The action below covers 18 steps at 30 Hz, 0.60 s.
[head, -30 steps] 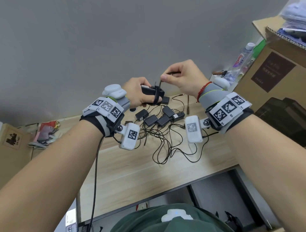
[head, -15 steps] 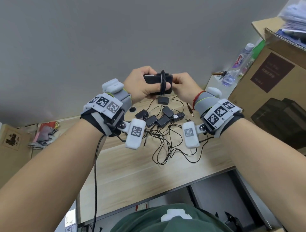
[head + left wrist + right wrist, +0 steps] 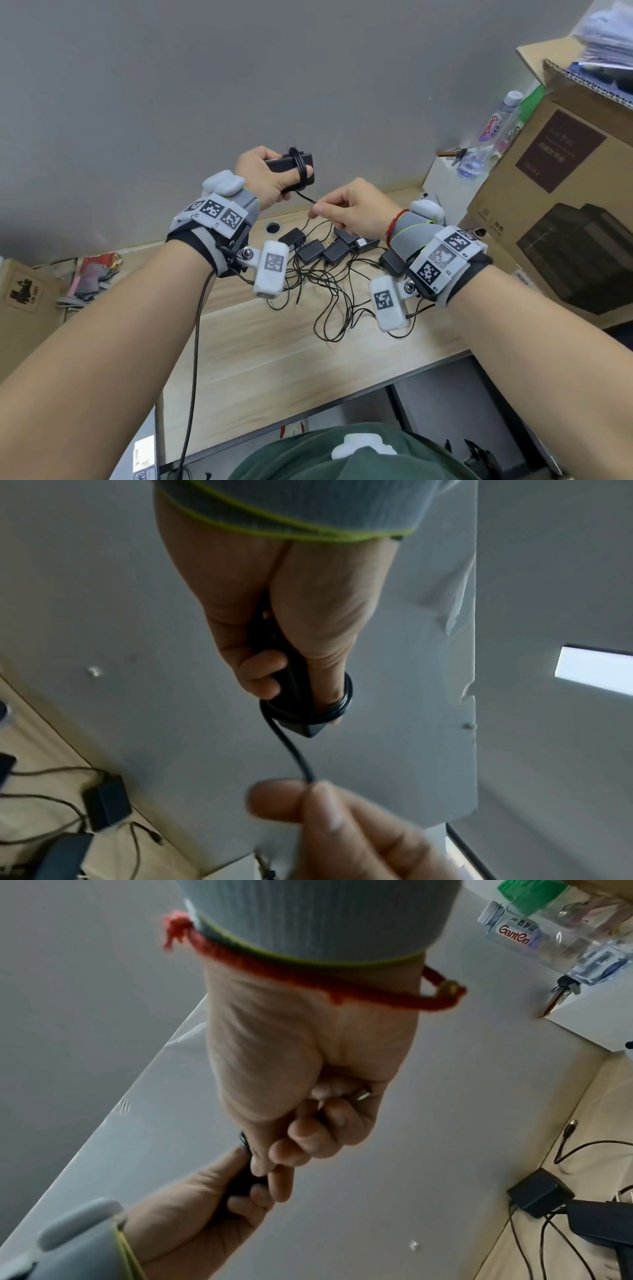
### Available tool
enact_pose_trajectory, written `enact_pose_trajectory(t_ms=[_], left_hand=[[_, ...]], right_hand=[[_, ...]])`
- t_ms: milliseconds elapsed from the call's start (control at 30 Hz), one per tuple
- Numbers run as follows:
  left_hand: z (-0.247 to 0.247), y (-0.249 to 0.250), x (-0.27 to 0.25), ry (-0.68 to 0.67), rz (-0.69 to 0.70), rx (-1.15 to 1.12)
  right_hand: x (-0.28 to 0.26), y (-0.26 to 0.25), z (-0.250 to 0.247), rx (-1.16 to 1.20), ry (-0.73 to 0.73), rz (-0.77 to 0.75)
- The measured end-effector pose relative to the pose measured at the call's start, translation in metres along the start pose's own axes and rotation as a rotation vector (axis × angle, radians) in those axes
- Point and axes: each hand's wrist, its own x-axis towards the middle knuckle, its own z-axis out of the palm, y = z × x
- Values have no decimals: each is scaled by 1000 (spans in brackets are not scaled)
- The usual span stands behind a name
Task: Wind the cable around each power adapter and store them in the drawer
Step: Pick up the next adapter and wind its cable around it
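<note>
We observe the left hand (image 3: pixel 265 178) raised above the wooden table (image 3: pixel 274 359), its fingers and thumb curled round a black power adapter (image 3: pixel 291 168). Several turns of the cable (image 3: pixel 300 164) circle the adapter body and also pass over the thumb. From the coils a short loose length runs toward 5 o'clock to the right hand (image 3: pixel 356 210), which pinches it between thumb and forefinger; the remaining fingers are curled into the palm. In the right wrist view a metal plug tip (image 3: pixel 361 1095) shows among those curled fingers.

On the table below the hands, at about 6 o'clock from the held unit, we note a cluster of unwound adapters (image 3: pixel 325 248) lying close together, their thin cables (image 3: pixel 329 291) tangled toward the near edge. A round grommet hole (image 3: pixel 272 228) sits at 9 o'clock of that cluster. At 3 o'clock stand a cardboard box (image 3: pixel 561 205) and a water bottle (image 3: pixel 489 133). We cannot make out any drawer.
</note>
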Motion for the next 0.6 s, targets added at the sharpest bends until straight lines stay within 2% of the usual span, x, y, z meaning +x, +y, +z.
enact_pose_trajectory(t_ms=[167, 267, 433, 600], left_hand=[[-1, -8, -4, -59, -8, 194], [1, -3, -13, -134, 31, 309], [5, 2, -21, -222, 71, 366], [5, 9, -24, -237, 94, 445]], right_hand=[[2, -7, -8, 59, 109, -5], [4, -9, -15, 235, 132, 10], [6, -12, -24, 517, 100, -19], [4, -9, -23, 610, 62, -20]])
